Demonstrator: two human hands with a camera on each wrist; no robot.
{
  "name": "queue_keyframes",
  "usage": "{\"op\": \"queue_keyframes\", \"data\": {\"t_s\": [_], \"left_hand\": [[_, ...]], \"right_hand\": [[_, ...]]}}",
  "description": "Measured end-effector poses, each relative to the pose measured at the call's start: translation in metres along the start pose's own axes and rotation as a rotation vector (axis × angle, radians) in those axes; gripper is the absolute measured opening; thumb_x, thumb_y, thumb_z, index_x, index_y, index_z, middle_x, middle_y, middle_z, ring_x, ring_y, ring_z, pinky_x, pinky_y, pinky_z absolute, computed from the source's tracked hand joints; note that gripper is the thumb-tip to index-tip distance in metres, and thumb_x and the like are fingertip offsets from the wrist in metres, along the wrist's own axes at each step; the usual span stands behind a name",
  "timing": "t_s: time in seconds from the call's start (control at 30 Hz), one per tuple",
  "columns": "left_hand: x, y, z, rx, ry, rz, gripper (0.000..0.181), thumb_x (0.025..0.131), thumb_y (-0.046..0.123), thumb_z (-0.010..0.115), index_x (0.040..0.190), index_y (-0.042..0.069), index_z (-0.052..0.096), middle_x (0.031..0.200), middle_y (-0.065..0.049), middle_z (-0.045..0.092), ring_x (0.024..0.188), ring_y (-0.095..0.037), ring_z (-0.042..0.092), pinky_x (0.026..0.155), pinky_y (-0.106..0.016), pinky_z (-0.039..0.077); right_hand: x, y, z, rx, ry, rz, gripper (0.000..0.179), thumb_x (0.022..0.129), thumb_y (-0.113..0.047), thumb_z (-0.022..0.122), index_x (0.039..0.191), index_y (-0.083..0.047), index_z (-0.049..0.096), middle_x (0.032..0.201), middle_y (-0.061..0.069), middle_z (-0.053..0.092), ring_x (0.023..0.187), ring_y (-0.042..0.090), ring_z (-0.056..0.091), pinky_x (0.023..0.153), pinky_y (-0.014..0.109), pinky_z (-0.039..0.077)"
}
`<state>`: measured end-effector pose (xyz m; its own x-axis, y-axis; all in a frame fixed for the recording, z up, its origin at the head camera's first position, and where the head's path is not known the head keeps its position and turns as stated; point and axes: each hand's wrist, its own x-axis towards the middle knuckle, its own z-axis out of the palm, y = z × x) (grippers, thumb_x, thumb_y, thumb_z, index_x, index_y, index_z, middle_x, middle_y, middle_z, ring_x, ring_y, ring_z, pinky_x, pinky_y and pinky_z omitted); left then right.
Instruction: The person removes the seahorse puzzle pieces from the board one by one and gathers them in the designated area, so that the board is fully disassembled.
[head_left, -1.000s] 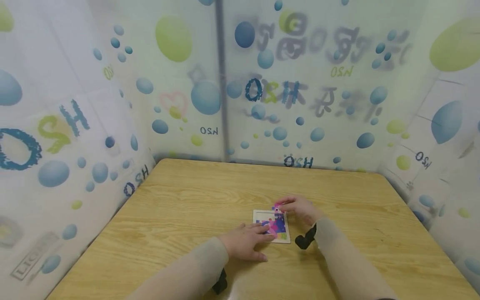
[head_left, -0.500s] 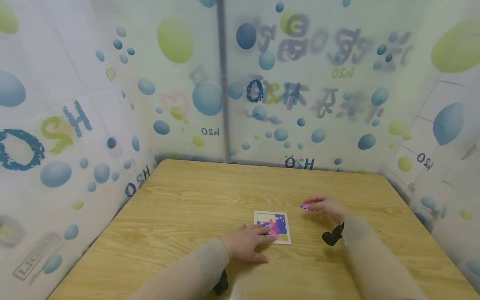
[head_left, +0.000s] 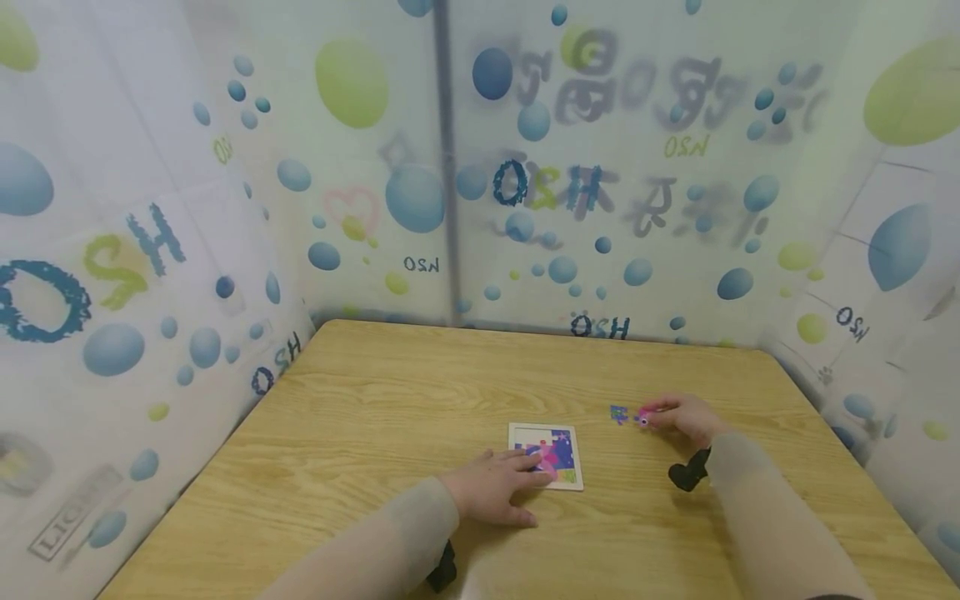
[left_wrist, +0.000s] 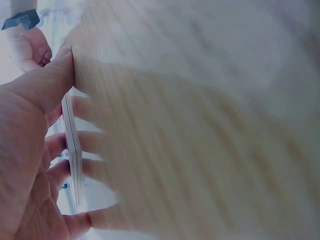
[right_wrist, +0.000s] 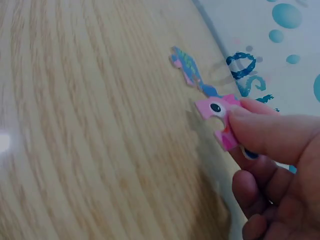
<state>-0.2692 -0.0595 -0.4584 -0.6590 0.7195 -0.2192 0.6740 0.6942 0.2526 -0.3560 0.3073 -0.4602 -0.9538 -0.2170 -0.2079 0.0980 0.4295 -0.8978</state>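
The left hand [head_left: 492, 487] lies with straight, spread fingers across the lower left of a small jigsaw puzzle tray [head_left: 528, 437]. Pink, blue and purple pieces fill much of this white-framed tray, and bare white shows at its upper left; the fingers hide part of the picture. In the left wrist view, the tray's thin edge [left_wrist: 76, 175] stands beside the fingers. Farther right, the right hand [head_left: 688, 418] pinches a pink jigsaw piece [right_wrist: 226, 120] with a printed eye between thumb and fingers, just above the table. Beyond it, a blue and green jigsaw piece [head_left: 618, 414] lies on the wood.
Both arms reach over a wooden table [head_left: 390, 392] from its near side. Patterned curtains [head_left: 360, 208] with blue and green drops enclose the left, back and right of it. A dark wrist mount [head_left: 688, 472] hangs under the right sleeve.
The right hand has carried the pink jigsaw piece from the tray's top edge to the right. The blue and green piece now shows on the table. The left hand has stayed in place.
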Motion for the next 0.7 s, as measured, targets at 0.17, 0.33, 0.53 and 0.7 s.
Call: {"op": "queue_keyframes", "data": {"t_s": [0.17, 0.33, 0.53, 0.7], "left_hand": [[0.0, 0.0, 0.0, -0.003, 0.001, -0.002, 0.066, 0.089, 0.059, 0.057, 0.148, 0.041, 0.034, 0.158, 0.011, 0.021, 0.145, -0.019, 0.018, 0.112, -0.058, 0.023], [0.0, -0.001, 0.0, -0.015, -0.005, -0.002, 0.066, 0.089, 0.059, 0.056, 0.148, 0.042, 0.034, 0.158, 0.011, 0.021, 0.145, -0.019, 0.018, 0.112, -0.058, 0.022], [0.0, -0.002, 0.001, -0.019, -0.004, 0.0, 0.066, 0.089, 0.059, 0.056, 0.148, 0.042, 0.033, 0.158, 0.011, 0.02, 0.145, -0.019, 0.017, 0.112, -0.058, 0.022], [0.0, -0.001, 0.0, -0.021, -0.007, -0.003, 0.065, 0.089, 0.058, 0.056, 0.148, 0.042, 0.034, 0.158, 0.011, 0.021, 0.145, -0.019, 0.018, 0.112, -0.058, 0.022]], "right_hand": [[-0.002, 0.002, 0.0, -0.118, 0.049, -0.009, 0.033, 0.092, -0.002, 0.061, 0.12, 0.013, 0.057, 0.103, 0.013, 0.065, 0.085, 0.017, 0.06, 0.073, 0.027, 0.052], [0.001, 0.008, 0.002, -0.266, 0.129, 0.006, 0.036, 0.093, -0.013, 0.063, 0.122, 0.008, 0.059, 0.112, 0.021, 0.061, 0.101, 0.031, 0.055, 0.087, 0.041, 0.047], [0.004, 0.012, 0.004, -0.286, 0.164, 0.018, 0.04, 0.093, -0.02, 0.064, 0.122, 0.007, 0.058, 0.115, 0.023, 0.06, 0.108, 0.038, 0.052, 0.095, 0.053, 0.041], [0.006, 0.014, 0.004, -0.263, 0.183, 0.039, 0.04, 0.093, -0.019, 0.065, 0.123, 0.006, 0.058, 0.118, 0.024, 0.058, 0.11, 0.039, 0.05, 0.097, 0.054, 0.039]]}}
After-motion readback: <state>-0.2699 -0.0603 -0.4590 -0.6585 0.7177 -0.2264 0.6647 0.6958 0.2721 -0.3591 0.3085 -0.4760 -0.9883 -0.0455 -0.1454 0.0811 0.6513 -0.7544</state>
